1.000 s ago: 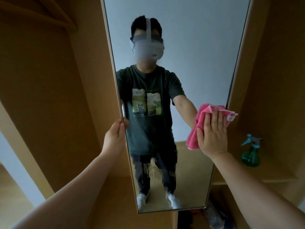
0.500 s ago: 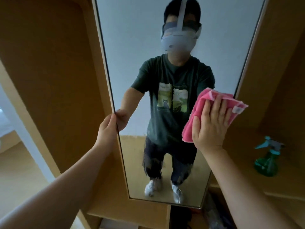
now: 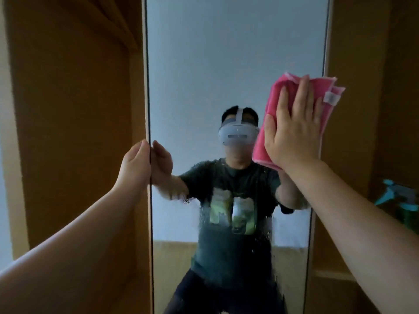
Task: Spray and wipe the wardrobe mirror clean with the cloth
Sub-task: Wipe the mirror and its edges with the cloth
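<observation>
R hand [image 3: 292, 134] presses pink cloth [image 3: 326, 99] flat on mirror [image 3: 226, 64]; L hand [image 3: 135, 164] grips edge.

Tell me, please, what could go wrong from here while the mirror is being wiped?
Spray drops cling to the mirror low in the middle, below the cloth; they may run and dry as streaks. The left hand grips the mirror's left edge and may leave fingermarks there. The right hand presses the cloth flat by the right edge, where its overhanging corner may catch.
</observation>
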The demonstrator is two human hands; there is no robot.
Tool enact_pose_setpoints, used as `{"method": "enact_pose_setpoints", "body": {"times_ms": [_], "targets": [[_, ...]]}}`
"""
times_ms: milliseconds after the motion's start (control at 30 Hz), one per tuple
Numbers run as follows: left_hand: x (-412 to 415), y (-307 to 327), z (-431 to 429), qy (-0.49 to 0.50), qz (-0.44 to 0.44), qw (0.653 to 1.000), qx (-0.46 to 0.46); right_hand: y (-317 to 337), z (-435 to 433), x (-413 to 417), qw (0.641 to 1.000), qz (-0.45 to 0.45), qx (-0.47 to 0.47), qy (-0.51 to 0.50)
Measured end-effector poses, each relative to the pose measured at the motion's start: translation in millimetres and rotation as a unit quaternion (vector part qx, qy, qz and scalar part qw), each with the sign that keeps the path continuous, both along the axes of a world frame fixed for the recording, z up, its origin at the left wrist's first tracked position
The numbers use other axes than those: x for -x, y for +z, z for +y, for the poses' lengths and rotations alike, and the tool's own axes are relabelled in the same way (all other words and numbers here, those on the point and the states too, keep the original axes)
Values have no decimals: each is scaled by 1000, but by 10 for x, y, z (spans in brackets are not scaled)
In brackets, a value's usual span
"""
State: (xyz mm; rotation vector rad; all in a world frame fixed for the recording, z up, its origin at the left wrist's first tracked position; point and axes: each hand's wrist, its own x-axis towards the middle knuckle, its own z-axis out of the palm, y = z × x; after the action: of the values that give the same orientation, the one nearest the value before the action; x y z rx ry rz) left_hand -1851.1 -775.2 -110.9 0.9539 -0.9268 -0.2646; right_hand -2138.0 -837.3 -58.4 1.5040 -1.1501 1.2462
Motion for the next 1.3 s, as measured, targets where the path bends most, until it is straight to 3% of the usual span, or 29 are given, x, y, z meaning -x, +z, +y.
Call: {"method": "enact_pose_setpoints", "body": {"times_ms": [400, 700, 933, 1033, 1200, 1300], "targets": [[98, -1131, 39, 1, -91, 996, 8, -113, -27, 71, 998, 43, 6, -36], [82, -1117, 66, 56, -88, 994, 8, -216, -10, 128, 997, 66, -8, -44], [70, -1138, 88, 23, -137, 990, -9, -499, -4, 163, 997, 71, -20, -35], [100, -1143, 119, 20, -141, 990, -3, -713, -2, 173, 997, 65, -26, -25], [185, -1127, 115, 72, -63, 994, 53, -1218, -24, 149, 998, 51, -18, -13], [124, -1147, 100, 66, -109, 991, 26, -1489, -36, 143, 999, 44, -20, -12]]}}
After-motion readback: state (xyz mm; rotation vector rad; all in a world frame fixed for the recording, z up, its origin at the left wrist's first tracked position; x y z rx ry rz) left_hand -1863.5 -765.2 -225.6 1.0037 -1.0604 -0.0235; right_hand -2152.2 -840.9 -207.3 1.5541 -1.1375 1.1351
